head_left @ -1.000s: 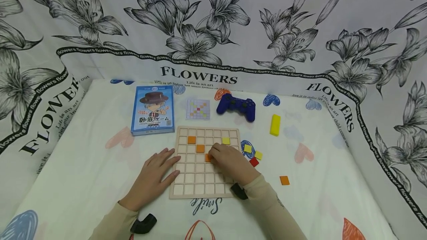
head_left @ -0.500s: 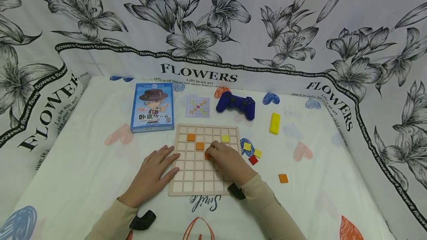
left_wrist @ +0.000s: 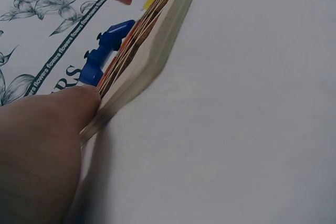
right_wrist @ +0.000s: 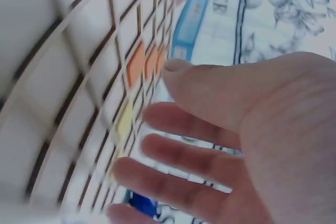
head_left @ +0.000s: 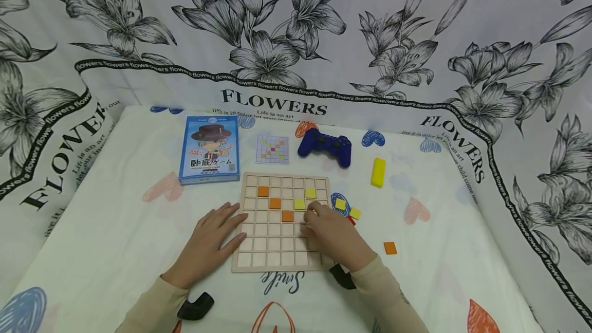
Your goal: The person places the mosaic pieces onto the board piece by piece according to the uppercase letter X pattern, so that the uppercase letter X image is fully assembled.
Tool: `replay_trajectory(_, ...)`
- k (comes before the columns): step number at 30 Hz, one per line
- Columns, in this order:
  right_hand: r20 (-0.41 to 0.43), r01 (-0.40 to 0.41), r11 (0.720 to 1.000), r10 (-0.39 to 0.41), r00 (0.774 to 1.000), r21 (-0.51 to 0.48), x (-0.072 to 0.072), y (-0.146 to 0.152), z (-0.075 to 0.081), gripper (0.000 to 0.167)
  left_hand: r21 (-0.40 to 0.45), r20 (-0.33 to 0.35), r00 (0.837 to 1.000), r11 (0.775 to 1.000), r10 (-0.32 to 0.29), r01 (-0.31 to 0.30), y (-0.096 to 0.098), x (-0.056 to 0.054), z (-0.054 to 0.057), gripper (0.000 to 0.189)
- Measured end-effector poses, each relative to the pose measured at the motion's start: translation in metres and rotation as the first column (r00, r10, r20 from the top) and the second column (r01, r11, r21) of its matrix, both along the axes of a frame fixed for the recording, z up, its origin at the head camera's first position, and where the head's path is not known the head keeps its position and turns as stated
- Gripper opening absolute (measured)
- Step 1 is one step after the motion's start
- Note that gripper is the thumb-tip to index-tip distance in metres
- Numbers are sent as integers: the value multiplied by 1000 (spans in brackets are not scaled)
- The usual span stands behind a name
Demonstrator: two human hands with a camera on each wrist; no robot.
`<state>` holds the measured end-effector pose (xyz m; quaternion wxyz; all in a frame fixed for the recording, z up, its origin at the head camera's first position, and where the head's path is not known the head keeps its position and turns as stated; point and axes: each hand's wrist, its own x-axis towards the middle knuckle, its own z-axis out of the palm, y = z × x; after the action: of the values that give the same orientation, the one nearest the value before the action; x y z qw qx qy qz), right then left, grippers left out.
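The relaxed left hand (head_left: 203,243) touches the grid board (head_left: 274,244) at nine o'clock; the right hand (head_left: 336,231), loose, empty, overhangs three. The nearest yellow tile (head_left: 299,204) seems light, stiff: pinch opposite edges.

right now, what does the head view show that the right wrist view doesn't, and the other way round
Only the head view: the pattern card, the yellow block and the loose orange tile on the cloth.
Only the right wrist view: the palm side of the right hand.
Both: the gridded board, three orange tiles set in it, the blue box, the controller and the left hand, the last two only in part from the wrist.
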<state>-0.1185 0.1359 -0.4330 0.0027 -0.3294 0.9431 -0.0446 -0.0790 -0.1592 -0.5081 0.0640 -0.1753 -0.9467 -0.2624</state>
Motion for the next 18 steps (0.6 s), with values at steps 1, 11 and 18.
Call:
replay_trajectory(1, -9, 15, 1000, -15, 1000, 10, 3, 7, 1, 23, 2, -2, 1000, 1000, -1, 1, 0, 0, 0, 48)
replay_trajectory(11, -9, 353, 935, -353, 936, 26, 35, 96, -3, 31, -13, -16, 1000, 1000, -1, 1, -2, 0, -3, 49)
replay_trajectory(18, 120, 586, 808, -588, 800, 55, 50, 125, -13, 51, -11, -10, 1000, 1000, -2, 2, -1, 0, -1, 49)
